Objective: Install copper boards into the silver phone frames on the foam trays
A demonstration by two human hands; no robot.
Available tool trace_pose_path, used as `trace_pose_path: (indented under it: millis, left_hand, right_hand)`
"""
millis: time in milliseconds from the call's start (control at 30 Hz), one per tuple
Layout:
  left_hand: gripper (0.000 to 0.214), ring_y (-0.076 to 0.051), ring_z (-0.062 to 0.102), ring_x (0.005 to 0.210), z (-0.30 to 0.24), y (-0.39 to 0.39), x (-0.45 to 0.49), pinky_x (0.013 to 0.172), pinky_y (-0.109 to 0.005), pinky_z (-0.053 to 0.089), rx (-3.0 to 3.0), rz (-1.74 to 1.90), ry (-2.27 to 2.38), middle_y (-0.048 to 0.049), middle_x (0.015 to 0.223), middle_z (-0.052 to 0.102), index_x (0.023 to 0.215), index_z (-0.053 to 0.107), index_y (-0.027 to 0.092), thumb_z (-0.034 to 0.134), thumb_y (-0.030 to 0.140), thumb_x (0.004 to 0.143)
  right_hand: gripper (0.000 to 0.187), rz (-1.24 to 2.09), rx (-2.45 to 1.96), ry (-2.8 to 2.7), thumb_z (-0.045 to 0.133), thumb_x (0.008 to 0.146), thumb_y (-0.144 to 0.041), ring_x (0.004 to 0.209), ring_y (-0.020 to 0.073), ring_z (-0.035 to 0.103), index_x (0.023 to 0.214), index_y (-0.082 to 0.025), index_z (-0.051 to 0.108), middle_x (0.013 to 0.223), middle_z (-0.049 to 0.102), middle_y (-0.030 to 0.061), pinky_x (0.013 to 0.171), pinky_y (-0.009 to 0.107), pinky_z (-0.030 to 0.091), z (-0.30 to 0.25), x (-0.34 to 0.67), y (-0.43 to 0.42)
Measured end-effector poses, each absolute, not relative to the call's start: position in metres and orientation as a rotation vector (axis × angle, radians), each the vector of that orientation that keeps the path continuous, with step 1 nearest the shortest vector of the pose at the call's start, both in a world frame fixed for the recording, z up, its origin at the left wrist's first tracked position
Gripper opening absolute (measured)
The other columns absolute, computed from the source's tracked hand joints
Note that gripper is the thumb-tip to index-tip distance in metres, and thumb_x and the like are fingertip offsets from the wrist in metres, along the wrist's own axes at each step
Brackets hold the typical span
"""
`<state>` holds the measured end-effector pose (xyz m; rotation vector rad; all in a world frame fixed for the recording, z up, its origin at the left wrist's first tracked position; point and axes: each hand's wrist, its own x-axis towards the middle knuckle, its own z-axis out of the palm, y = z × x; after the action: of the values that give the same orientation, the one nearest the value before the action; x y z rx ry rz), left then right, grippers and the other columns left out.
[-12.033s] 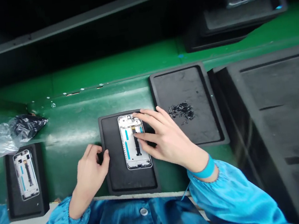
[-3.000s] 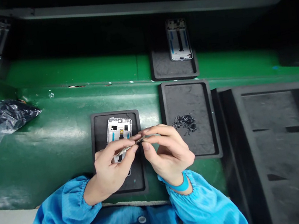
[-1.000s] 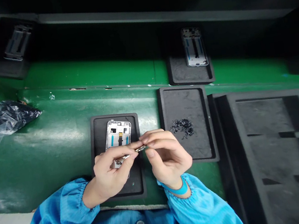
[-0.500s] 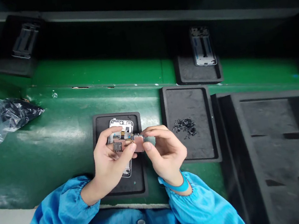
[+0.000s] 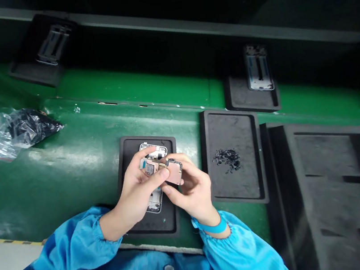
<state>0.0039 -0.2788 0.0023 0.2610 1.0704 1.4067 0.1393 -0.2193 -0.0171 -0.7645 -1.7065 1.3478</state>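
The person's left hand [image 5: 137, 188] and right hand [image 5: 193, 191] meet over the lower middle of the frame, and both grips are closed on a small circuit board [image 5: 174, 172] with copper-pink shielding. The left thumb and fingers pinch one end of it, the right fingers and thumb pinch the other, and a narrow gold strip shows between the two ends. The board is held in the air above a phone frame [image 5: 154, 204], whose silver edge shows past the hands at top and bottom. The frame lies lengthwise in a black rubber tray [image 5: 128, 154] on the green table [image 5: 81, 177].

Just right of that tray sits a second black tray [image 5: 238, 185] with a small heap of dark parts [image 5: 226, 160], too small to name. Beyond it, at the right of the frame, is a large black foam tray [image 5: 339, 201]. Another phone frame [image 5: 258, 67] lies in a black tray [image 5: 245, 98] at upper right of centre. A crumpled plastic bag [image 5: 7, 136] lies at the left. Both arms wear blue sleeves [image 5: 78, 245], with a blue wristband [image 5: 210, 228] on the right wrist.
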Motion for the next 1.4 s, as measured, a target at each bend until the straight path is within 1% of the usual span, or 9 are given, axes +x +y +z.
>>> trace_pose_path:
  millis: [333,500,600,733,867,1033,1200,1300,1400]
  left_hand:
    - [0.059,-0.025,0.076,0.103,0.0,-0.281,0.013,0.085,-0.034,0.063,0.011,1.329,0.797,-0.0086,0.112,0.076,0.12,0.072,0.024,0.095,0.037,0.068]
    - [0.048,-0.021,0.077,0.087,-0.002,-0.298,-0.007,0.068,-0.028,0.06,0.25,1.319,0.966,-0.0088,0.096,0.078,0.132,0.063,0.021,0.077,0.041,0.09]
    - [0.033,-0.019,0.075,0.085,-0.007,-0.301,-0.036,0.076,-0.03,0.06,0.924,1.344,1.413,-0.0074,0.093,0.078,0.129,0.065,0.02,0.069,0.029,0.097]
    - [0.037,-0.036,0.06,0.137,-0.02,-0.282,-0.063,0.113,-0.054,0.049,1.98,0.924,1.665,-0.0192,0.14,0.067,0.13,0.069,0.015,0.072,0.024,0.094]
    - [0.064,-0.046,0.033,0.156,-0.028,-0.268,-0.06,0.123,-0.067,0.034,2.257,0.509,1.624,-0.0277,0.166,0.038,0.148,0.055,0.009,0.075,0.035,0.093]
    - [0.056,-0.049,0.044,0.149,-0.028,-0.276,-0.048,0.115,-0.067,0.043,2.269,0.482,1.748,-0.0313,0.16,0.045,0.145,0.057,0.009,0.068,0.035,0.098]
    - [0.017,-0.045,0.046,0.149,-0.025,-0.279,-0.048,0.114,-0.065,0.046,2.278,0.693,1.753,-0.0284,0.153,0.053,0.113,0.069,0.013,0.064,0.016,0.097]
    - [0.013,-0.034,0.066,0.131,-0.017,-0.283,-0.051,0.109,-0.053,0.056,2.244,0.936,1.536,-0.0192,0.134,0.071,0.103,0.066,0.015,0.059,0.006,0.096]
    - [0.014,-0.021,0.077,0.101,-0.008,-0.294,-0.053,0.094,-0.036,0.064,2.07,1.094,1.195,-0.0098,0.108,0.08,0.109,0.062,0.017,0.062,0.011,0.096]
  right_hand:
    - [0.018,1.191,-0.79,-1.714,0.082,0.084,-0.027,0.102,0.0255,0.072,0.1,-0.022,0.075,0.112,0.073,0.0106,0.087,0.044,0.063,-0.019,0.136,-0.229]
    - [0.031,1.204,-0.795,-1.645,0.083,0.085,-0.04,0.106,0.0289,0.073,0.108,-0.023,0.073,0.115,0.076,0.0127,0.088,0.049,0.061,-0.017,0.15,-0.217]
    - [0.031,1.138,-0.804,-1.56,0.085,0.083,-0.037,0.1,0.0283,0.073,0.109,-0.024,0.073,0.106,0.078,0.0107,0.085,0.048,0.061,-0.02,0.161,-0.202]
    - [0.028,1.07,-0.832,-1.555,0.086,0.082,-0.029,0.099,0.0275,0.074,0.108,-0.025,0.076,0.103,0.078,0.0082,0.087,0.047,0.06,-0.025,0.167,-0.185]
    - [0.028,1.037,-0.965,-1.579,0.088,0.078,-0.022,0.099,0.0248,0.073,0.104,-0.025,0.079,0.101,0.077,0.0066,0.09,0.044,0.059,-0.027,0.167,-0.178]
    - [0.027,0.999,-1.057,-1.663,0.089,0.078,-0.022,0.099,0.023,0.072,0.103,-0.026,0.08,0.102,0.077,0.0053,0.089,0.042,0.058,-0.03,0.169,-0.173]
    - [0.025,0.955,-1.081,-1.793,0.087,0.081,-0.025,0.099,0.024,0.073,0.105,-0.026,0.079,0.103,0.077,0.0054,0.088,0.042,0.06,-0.025,0.168,-0.169]
    - [0.025,0.882,-1.107,-1.943,0.085,0.083,-0.028,0.105,0.0267,0.072,0.106,-0.026,0.078,0.109,0.077,0.0072,0.095,0.047,0.059,-0.017,0.163,-0.169]
    - [0.024,0.808,-1.079,-2.143,0.084,0.083,-0.03,0.115,0.0294,0.069,0.106,-0.025,0.077,0.122,0.074,0.0097,0.102,0.051,0.057,-0.013,0.152,-0.173]
